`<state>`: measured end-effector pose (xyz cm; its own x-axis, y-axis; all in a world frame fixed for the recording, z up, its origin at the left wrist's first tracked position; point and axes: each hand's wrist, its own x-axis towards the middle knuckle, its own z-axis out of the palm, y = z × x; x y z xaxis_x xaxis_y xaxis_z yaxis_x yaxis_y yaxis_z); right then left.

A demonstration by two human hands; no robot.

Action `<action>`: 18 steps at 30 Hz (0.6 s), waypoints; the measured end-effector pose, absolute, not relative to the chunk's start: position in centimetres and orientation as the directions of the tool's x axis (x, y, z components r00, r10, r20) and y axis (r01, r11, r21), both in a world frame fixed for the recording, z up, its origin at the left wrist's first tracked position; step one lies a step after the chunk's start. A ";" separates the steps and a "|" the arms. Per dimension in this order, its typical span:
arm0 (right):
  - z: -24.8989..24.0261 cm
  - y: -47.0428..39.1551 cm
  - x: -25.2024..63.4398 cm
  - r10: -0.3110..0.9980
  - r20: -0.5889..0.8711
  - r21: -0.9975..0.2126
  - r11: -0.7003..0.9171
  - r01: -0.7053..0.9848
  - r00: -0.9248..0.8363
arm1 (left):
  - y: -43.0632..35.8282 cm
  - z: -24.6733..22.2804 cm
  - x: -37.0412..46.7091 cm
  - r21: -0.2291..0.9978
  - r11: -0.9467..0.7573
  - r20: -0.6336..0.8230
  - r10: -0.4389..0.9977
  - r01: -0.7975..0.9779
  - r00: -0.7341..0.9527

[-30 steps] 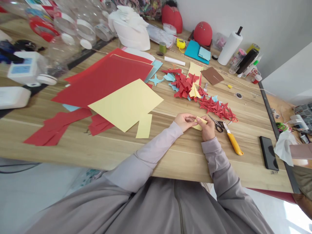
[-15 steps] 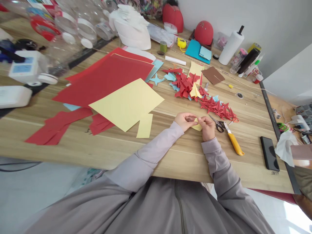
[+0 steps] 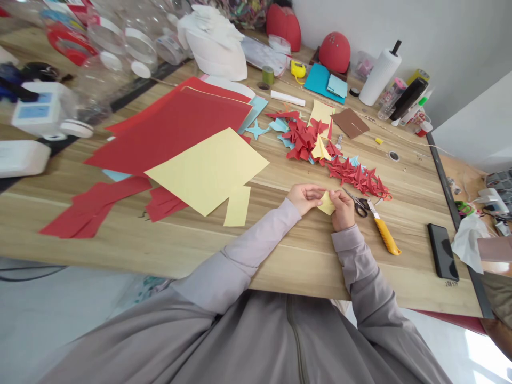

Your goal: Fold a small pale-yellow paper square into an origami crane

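A small piece of yellow paper is held between my two hands, just above the table near its front edge. My left hand pinches its left corner with thumb and fingers. On the other side, my right hand is closed on the paper's right edge. Beyond my hands lies a heap of folded red paper stars, with a folded yellow paper piece on top. Black-handled scissors and a yellow utility knife rest right of my right hand.
Left of my hands lie a large yellow sheet, a yellow strip, red sheets and red strips. A black phone is at the right. Plastic bottles and tissues stand at the back left.
My right hand has shifted slightly right, its fingers drawing apart from my left fingers. More of the small yellow paper now shows between the hands.
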<state>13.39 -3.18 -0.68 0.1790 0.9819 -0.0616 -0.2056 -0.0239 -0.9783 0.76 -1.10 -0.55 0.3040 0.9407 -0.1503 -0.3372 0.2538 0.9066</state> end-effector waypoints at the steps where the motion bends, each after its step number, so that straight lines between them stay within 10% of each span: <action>1: -0.6 -3.2 13.4 0.980 -0.070 -0.975 -0.029 -0.219 0.185 | -1.1 -0.4 0.7 0.901 0.255 -0.147 0.940 -0.351 0.308; 18: -1.3 -2.9 13.5 0.977 -0.074 -0.976 -0.031 -0.214 0.198 | -0.9 -0.5 0.7 0.903 0.245 -0.176 0.960 -0.354 0.216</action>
<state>13.52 -2.88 -1.29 0.1977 0.9775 -0.0740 -0.2137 -0.0307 -0.9764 0.67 -0.90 -0.47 0.2164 0.9603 -0.1759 -0.3539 0.2451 0.9026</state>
